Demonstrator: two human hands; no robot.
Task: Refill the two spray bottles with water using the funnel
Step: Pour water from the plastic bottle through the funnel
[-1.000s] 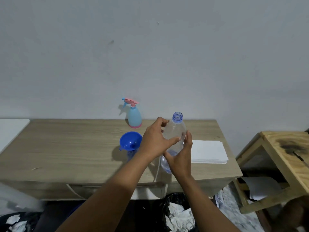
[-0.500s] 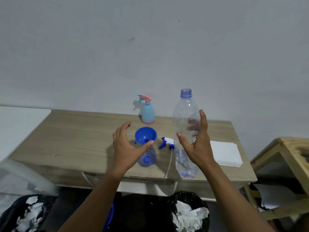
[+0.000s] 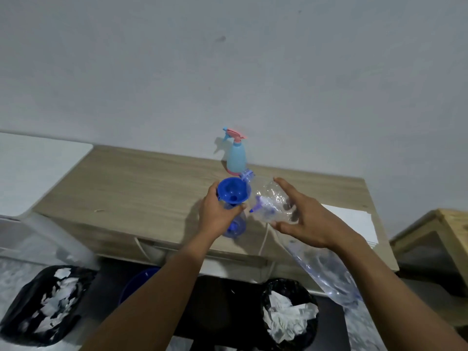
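Pouring appears to be just starting; no stream is discernible. The water bottle (image 3: 321, 269) is tilted, its long axis running from the base at near right to the mouth at far left, just beside the funnel (image 3: 231, 191) rim. The right hand (image 3: 311, 224) wraps its upper body. The left hand (image 3: 215, 214) grips the funnel where it seats in the clear spray bottle (image 3: 235, 225) on the table (image 3: 141, 188). Farthest back, the light-blue spray bottle (image 3: 236, 158) stands upright, sprayer on, apparently not yet opened for refilling.

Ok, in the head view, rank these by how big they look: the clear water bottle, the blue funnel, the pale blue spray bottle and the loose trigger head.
1. The clear water bottle, by far.
2. The pale blue spray bottle and the blue funnel: too alike to rank, and the funnel is nearer.
3. The loose trigger head, seen through the bottle.
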